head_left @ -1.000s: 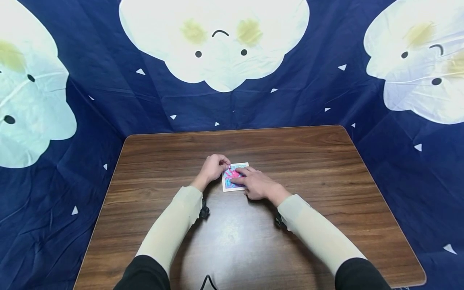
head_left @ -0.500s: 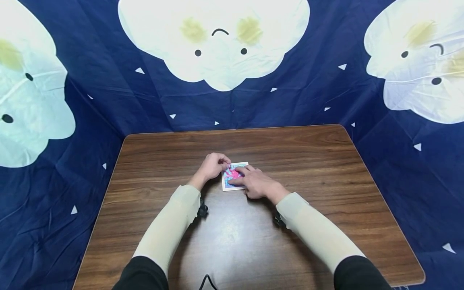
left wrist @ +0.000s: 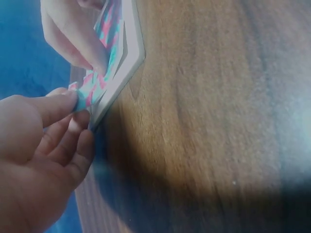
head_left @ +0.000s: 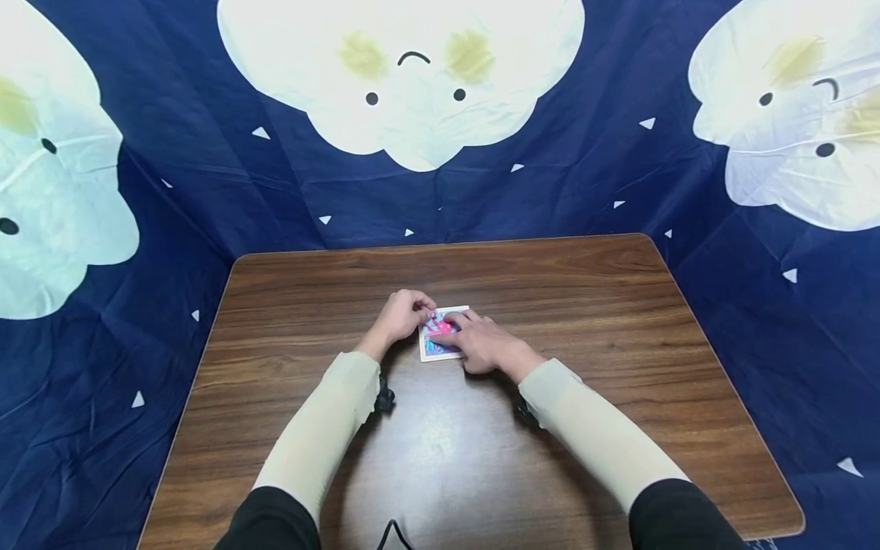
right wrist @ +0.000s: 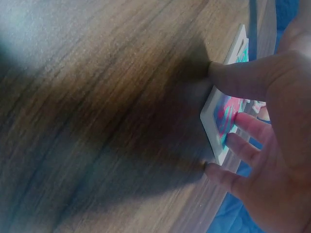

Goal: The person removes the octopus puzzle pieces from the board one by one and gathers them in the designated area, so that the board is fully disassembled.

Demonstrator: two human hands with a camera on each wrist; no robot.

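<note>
A small square jigsaw puzzle (head_left: pixel 431 349), printed in pink, blue and teal, lies flat within a white-rimmed tray (left wrist: pixel 138 39). At its upper left corner my left hand (head_left: pixel 402 315) pinches a pink-and-teal puzzle piece (left wrist: pixel 90 93) between thumb and fingers. In the left wrist view this piece is tilted up at the corner, close to the rim. My right hand (head_left: pixel 486 345) lies over the puzzle's right side. Its spread fingers (right wrist: pixel 245 148) rest on the picture and by the rim, and the thumb touches the table beside the tray. This hand covers part of the picture.
The puzzle lies on a brown wood-grain table (head_left: pixel 584 305). A black cable (head_left: pixel 393 527) shows at the near edge. Dark blue cloth (head_left: pixel 440 206) with white cloud shapes hangs around the back and sides.
The right hand has shifted slightly left over the puzzle, with its fingers still on it. The left hand has stayed at the same corner. The head view has moved a little.
</note>
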